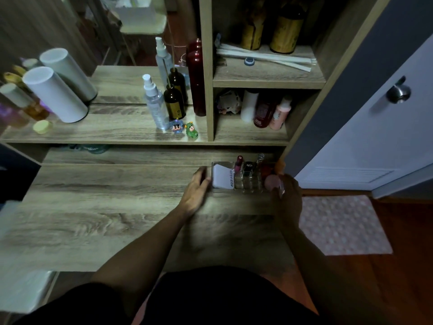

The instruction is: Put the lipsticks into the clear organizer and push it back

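While both hands flank it, the organizer (243,177) sits at the desk's (117,207) far right edge, right of frame centre. Left hand (196,187) presses flat against its left wall, fingers loose. Right hand (287,190) wraps its right end. Lipsticks (239,163) stand upright in its slots.

Right hand (287,193) covers the near right corner of the clear plastic organizer (243,175); its fingers are blurred. Purple and amber bottles (14,109) at the left edge are blurred, partly cropped.
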